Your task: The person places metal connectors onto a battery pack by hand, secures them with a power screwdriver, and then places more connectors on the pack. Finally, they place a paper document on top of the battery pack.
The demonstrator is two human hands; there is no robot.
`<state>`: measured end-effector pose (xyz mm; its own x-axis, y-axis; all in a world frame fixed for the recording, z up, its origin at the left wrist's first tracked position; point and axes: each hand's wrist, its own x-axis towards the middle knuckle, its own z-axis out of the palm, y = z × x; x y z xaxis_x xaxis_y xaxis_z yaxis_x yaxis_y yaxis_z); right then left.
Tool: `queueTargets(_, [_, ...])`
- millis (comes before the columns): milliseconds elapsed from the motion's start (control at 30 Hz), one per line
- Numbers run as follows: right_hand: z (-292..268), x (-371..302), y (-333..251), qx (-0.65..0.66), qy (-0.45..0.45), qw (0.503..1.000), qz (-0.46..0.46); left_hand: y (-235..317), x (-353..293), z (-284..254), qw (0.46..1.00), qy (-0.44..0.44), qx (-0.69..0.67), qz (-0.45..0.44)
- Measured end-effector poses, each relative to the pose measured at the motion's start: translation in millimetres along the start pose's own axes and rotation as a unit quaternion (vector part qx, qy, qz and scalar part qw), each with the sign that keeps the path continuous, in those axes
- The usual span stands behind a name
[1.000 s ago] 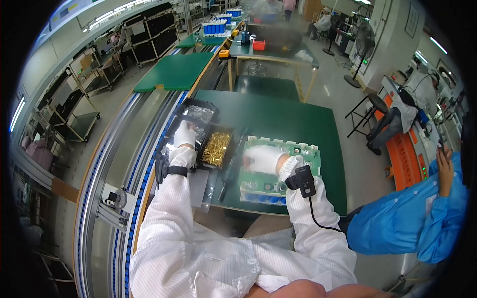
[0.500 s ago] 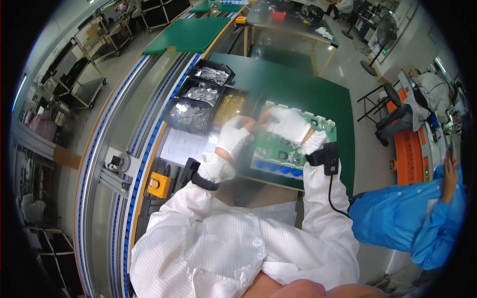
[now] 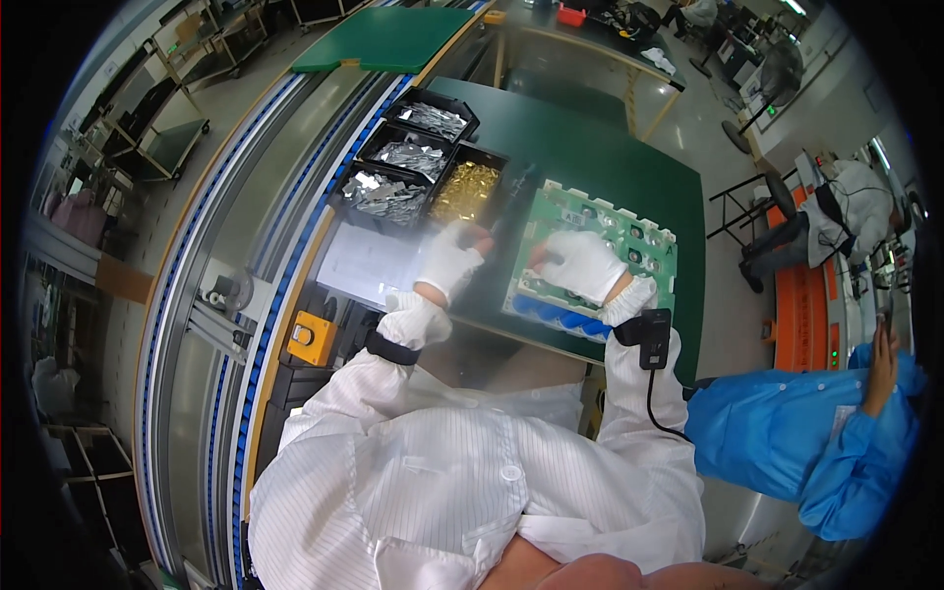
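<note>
Gloves cover both hands: the right hand [image 3: 582, 264] lies flat, fingers spread, on the green circuit board [image 3: 629, 236], which rests on the green mat [image 3: 590, 138]. The left hand [image 3: 450, 258] hovers just left of the board, nearest the tray of brass parts [image 3: 466, 190]; whether its curled fingers pinch anything cannot be told.

Right hand [image 3: 582, 264] flat on circuit board [image 3: 593, 258], board on table [image 3: 610, 147]. Left hand [image 3: 450, 260] just left of board, touching its near-left edge area. Tray of small parts [image 3: 467, 191] directly beyond left hand; three more trays [image 3: 389, 193] left of that. Paper sheet [image 3: 364, 265] left of left hand. Conveyor [image 3: 256, 197] further left. Another person [image 3: 806, 442] right of right hand.
</note>
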<state>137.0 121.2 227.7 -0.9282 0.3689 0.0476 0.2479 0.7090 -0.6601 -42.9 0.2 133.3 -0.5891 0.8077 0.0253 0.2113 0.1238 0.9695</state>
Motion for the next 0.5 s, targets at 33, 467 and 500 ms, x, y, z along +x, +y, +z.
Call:
queueTargets(33, [1.6,1.5,-1.7,-0.01,-0.013,1.0,0.009,-14.3,8.1,-5.0,1.0,0.023,0.01,0.002])
queueTargets(467, [6.0,15.6,12.6,0.018,0.035,0.999,-0.034,-14.3,108.7,-10.7,0.882,-0.107,0.459,0.027])
queueTargets(500, [9.0,17.3,13.3,0.022,0.054,0.998,-0.032,-15.2,109.0,-8.6,0.871,-0.1,0.48,0.035])
